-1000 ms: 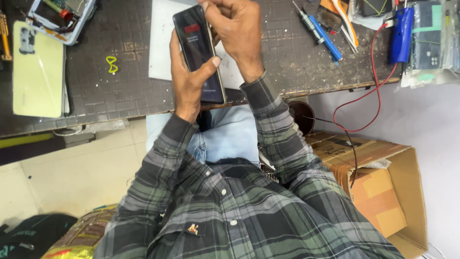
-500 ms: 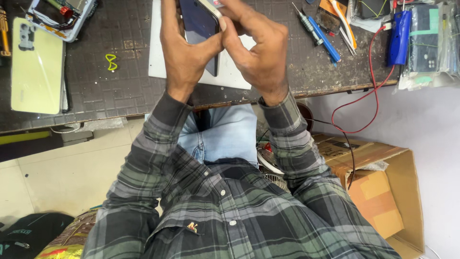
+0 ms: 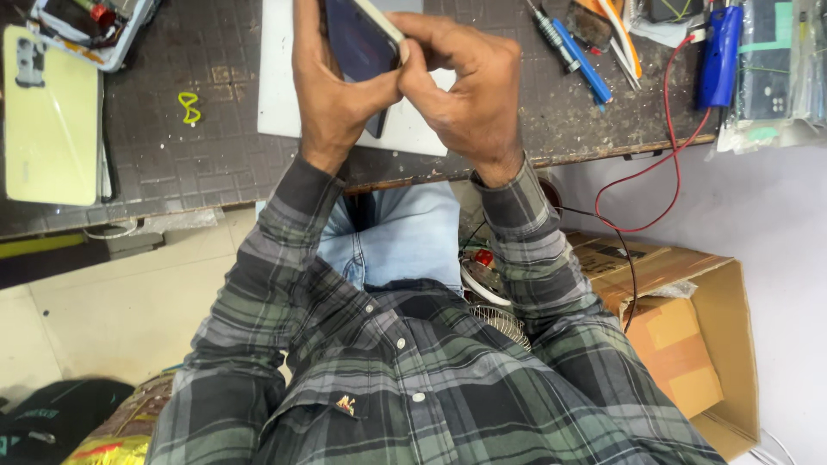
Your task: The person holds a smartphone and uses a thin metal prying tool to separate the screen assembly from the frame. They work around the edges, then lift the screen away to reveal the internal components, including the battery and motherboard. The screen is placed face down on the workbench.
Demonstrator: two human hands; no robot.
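Two hands meet over the workbench edge, pinching one dark smartphone (image 3: 360, 43) between them. The left hand (image 3: 332, 95) wraps its lower side from behind, thumb pressed against the glass; the right hand (image 3: 465, 86) curls its fingers onto the pale top edge, fingertips touching the left thumb. The phone is tilted above a white mat (image 3: 284, 95). Well to the left lies a pale green back cover (image 3: 50, 129); to the right, a blue screwdriver (image 3: 581, 65) and a red wire (image 3: 668, 138)

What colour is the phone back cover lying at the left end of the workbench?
Pale yellow-green; the phone back cover shows best in the head view, the only one.
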